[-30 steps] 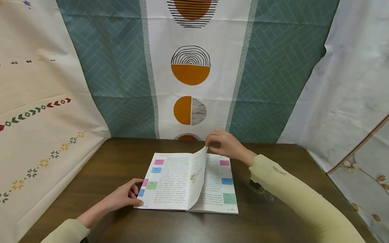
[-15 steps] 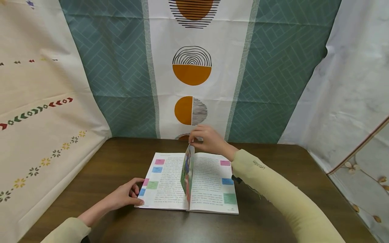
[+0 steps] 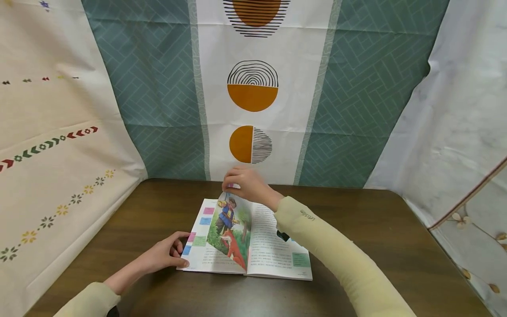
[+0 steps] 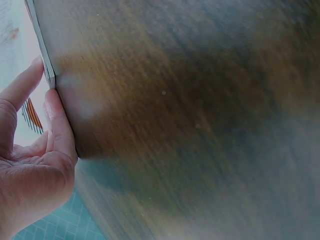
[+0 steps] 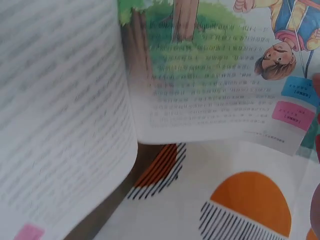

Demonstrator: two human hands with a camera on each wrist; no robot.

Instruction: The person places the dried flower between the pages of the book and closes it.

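An open book point(image 3: 273, 268) with printed text and coloured side tabs lies on the brown table. At its left edge, my left hand point(image 3: 164, 254) holds the book between thumb and fingers; the left wrist view shows the thumb point(image 4: 27, 82) on the page side. My right hand point(image 3: 251, 187) pinches the far outer corner of a raised page point(image 3: 233, 229), which leans over the left half. That page carries a colour picture of a figure in blue and a red fox. In the right wrist view the page point(image 5: 200, 100) hangs clear of the pages under it, my fingers barely showing at the right border.
The dark wooden table point(image 3: 356, 229) extends around the book on all sides. Behind it hangs a green and white curtain point(image 3: 348, 110) with orange circles. Patterned cloths flank it, a cream one point(image 3: 71, 145) at left and a whitish one point(image 3: 467, 114) at right.
My right hand has moved left, carrying the page from the right half past upright and over the left half, so its picture now shows. My left hand has stayed at the book's edge.
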